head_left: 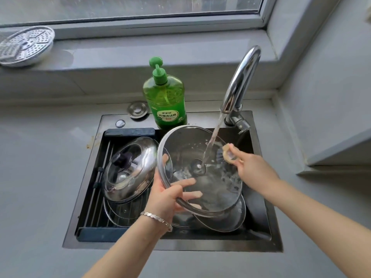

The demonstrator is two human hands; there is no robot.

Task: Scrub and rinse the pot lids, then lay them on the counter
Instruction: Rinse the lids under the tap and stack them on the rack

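Left hand, with a bracelet at the wrist, grips the large glass pot lid by its rim at the lid's 8 o'clock. The fingers show through the glass and the thumb lies over the rim. The lid is held tilted above the sink, inner face up.

Right hand pinches a pale sponge at the lid's 2 o'clock edge.

A water stream lands near the lid's centre.

Under the held lid, a further lid rests in the basin at the sink's 5 o'clock. At 9 o'clock, a steel-rimmed domed lid leans on a drain rack, above a flat glass lid.

Green dish soap bottle stands at the sink's 12 o'clock and the chrome faucet at 1 o'clock. A perforated steamer plate lies on the window sill, far off at 10 o'clock.
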